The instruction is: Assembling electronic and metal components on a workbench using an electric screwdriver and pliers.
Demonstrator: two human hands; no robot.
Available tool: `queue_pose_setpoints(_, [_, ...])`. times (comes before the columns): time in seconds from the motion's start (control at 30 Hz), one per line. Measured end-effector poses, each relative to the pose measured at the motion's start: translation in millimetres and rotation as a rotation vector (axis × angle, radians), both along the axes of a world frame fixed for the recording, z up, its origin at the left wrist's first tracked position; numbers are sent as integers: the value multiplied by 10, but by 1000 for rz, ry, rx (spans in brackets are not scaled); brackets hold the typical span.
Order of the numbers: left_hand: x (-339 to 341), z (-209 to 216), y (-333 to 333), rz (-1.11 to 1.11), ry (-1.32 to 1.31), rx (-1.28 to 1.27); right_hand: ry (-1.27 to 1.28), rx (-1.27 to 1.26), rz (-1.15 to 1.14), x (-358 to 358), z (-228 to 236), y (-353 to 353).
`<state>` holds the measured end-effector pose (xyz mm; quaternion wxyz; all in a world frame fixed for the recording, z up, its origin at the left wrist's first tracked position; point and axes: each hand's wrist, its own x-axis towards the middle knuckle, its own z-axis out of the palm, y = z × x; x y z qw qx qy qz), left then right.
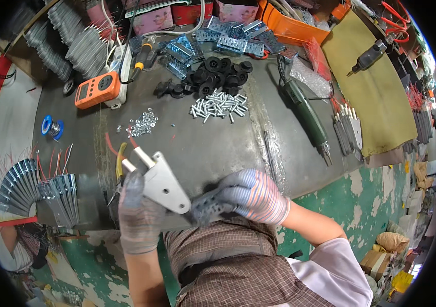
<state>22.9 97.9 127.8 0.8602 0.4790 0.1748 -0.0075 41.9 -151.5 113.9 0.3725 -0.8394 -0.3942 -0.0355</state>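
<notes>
Both my hands wear striped knit gloves. In my left hand (142, 212) is a flat silver-grey triangular plate (165, 187) with two holes, closed in my fingers at its left side. Two white sleeves (145, 156) with red wires stick out of its upper end. My right hand (253, 195) grips a dark, perforated metal bracket (209, 209), somewhat blurred, close to the plate's lower tip. Whether bracket and plate touch, I cannot tell. Beyond my hands lie a heap of silver screws (219, 106), small nuts (143, 123) and black round knobs (215, 77).
Shiny perforated brackets (233, 43) pile up at the back. A green power screwdriver (304, 110) lies at right, another tool (369, 59) hangs beyond it. At left are an orange socket meter (97, 89), a solder spool (52, 128) and fanned wired strips (18, 187).
</notes>
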Motion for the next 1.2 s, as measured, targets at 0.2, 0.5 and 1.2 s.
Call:
queue_pose_setpoints(0.2, [-39, -138, 15, -245, 40, 535, -127, 53, 101, 104, 186, 498])
queue_pose_setpoints(0.5, [-311, -486, -305, -374, -114, -597, -62, 120, -94, -10, 123, 490])
queue_pose_setpoints(1.2, [-663, -38, -218, -278, 152, -467, 82, 174, -138, 134, 334, 611])
